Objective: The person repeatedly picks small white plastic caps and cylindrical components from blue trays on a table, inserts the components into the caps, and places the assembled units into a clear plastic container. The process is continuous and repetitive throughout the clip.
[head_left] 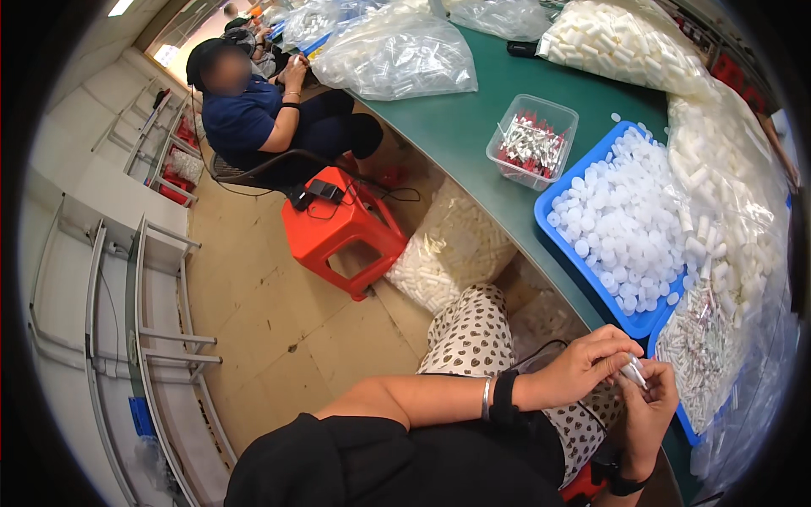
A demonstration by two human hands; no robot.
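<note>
Close to the table's front edge, my two hands meet over a small white tube-shaped part (634, 373). My left hand (583, 365) pinches it from above with thumb and fingers. From below, the fingers of my right hand (650, 407) close round its lower end. Fingers hide much of the part. Just beyond them stands a blue tray (547, 221) heaped with small translucent white round caps (621, 224). Beside my right hand, a second blue tray (693, 436) holds many thin white and silvery pieces (697, 351).
A clear plastic box (532, 139) of red and silvery parts stands on the green table (448, 127). Large clear bags of white cylinders (625, 46) line its far side. A red stool (346, 228) stands left of the table, near a seated co-worker (262, 114).
</note>
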